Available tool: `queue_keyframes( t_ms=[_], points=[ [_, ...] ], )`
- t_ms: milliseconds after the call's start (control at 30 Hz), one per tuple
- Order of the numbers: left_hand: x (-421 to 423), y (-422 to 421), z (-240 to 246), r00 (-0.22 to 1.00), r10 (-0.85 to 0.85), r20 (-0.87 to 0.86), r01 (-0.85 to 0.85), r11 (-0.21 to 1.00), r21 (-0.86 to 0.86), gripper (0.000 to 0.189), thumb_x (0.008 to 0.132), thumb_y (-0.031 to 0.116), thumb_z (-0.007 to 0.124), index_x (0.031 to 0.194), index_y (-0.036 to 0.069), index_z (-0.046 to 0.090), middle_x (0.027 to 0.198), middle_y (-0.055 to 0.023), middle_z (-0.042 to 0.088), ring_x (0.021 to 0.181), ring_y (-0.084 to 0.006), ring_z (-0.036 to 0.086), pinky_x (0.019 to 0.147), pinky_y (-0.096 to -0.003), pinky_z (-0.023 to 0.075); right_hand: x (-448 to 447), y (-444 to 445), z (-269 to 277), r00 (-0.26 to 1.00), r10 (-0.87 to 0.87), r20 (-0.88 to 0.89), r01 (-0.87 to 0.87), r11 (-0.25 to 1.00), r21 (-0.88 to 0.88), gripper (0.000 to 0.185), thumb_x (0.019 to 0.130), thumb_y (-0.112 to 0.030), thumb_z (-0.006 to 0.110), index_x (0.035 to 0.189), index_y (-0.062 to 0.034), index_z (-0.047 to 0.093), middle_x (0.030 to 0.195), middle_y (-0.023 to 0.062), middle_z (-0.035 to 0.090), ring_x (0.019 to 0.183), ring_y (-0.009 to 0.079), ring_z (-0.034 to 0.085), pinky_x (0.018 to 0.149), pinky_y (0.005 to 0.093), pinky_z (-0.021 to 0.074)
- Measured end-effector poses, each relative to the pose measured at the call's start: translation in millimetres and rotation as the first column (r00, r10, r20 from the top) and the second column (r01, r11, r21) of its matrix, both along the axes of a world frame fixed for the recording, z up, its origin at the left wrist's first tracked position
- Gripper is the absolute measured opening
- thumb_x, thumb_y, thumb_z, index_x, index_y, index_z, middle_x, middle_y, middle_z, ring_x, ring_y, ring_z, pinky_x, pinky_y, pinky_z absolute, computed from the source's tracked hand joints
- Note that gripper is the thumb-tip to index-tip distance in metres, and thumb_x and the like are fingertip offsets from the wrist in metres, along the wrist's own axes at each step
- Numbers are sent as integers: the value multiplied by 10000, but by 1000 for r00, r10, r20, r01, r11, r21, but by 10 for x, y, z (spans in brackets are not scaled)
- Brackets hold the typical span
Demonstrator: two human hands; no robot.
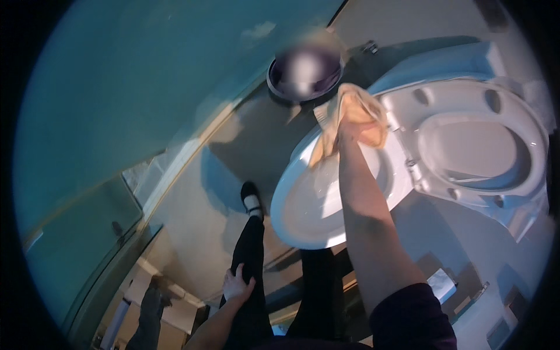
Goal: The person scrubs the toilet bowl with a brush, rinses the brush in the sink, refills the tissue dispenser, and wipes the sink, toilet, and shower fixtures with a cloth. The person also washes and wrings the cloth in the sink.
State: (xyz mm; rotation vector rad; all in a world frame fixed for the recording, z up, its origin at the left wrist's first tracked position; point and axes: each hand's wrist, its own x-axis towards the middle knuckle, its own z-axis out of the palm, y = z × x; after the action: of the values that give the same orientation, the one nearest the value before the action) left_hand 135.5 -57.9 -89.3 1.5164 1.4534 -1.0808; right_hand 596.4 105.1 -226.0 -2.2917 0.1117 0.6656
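With my right hand (pixel 358 129) I hold a yellowish cloth (pixel 356 103) over the far rim of a white toilet bowl (pixel 306 201), near the seat hinges; the cloth hides most of the fingers. The toilet seat (pixel 536 127) and the lid behind it are raised, leaning toward the tank (pixel 437 63). My left hand (pixel 237 284) rests with spread fingers on my leg in black trousers, holding nothing.
A round bin with a dark liner (pixel 278 83) stands beyond the bowl, by the teal wall (pixel 131 87). A small metal valve (pixel 371 47) is near the tank. A white toilet paper roll (pixel 441 284) is at the lower right.
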Motion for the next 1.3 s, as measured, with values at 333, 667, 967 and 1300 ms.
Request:
queue_keyframes(
  t_ms=[333,667,967,1300],
  points=[
    [23,-1,24,992,102,-77,-103,995,0,594,771,382,581,1309,264,359,1283,-208,378,1175,-361,406,959,-434,379,-2509,-1822,465,128,988,-86,-959,102,-264,474,836,-303,583,1281,-341,426,1419,174,194,1287,408,238,1027,524,254],
    [165,-138,1,995,74,-69,-69,995,74,533,778,343,573,1271,226,408,1197,-190,424,1120,-353,438,943,-425,383,804,-2271,647,-343,903,-259,-331,-374,-866,489,879,-243,462,1353,-250,345,1454,-38,224,1324,130,254,879,467,397],
    [226,-23,5,997,53,-53,-48,994,93,513,770,332,577,1246,211,429,1187,-189,433,1113,-352,447,930,-415,395,-1643,-2907,399,654,728,-207,-657,411,-632,552,717,-69,620,1244,-117,461,1403,174,221,1238,376,334,951,518,351],
    [41,96,28,996,91,-14,-88,988,126,480,774,321,573,1219,197,445,1175,-186,443,1099,-354,458,918,-420,402,-2,-2248,1490,914,-336,-229,407,759,508,409,937,-306,448,1211,-2,447,1123,137,561,984,257,588,816,384,516]
  ],
)
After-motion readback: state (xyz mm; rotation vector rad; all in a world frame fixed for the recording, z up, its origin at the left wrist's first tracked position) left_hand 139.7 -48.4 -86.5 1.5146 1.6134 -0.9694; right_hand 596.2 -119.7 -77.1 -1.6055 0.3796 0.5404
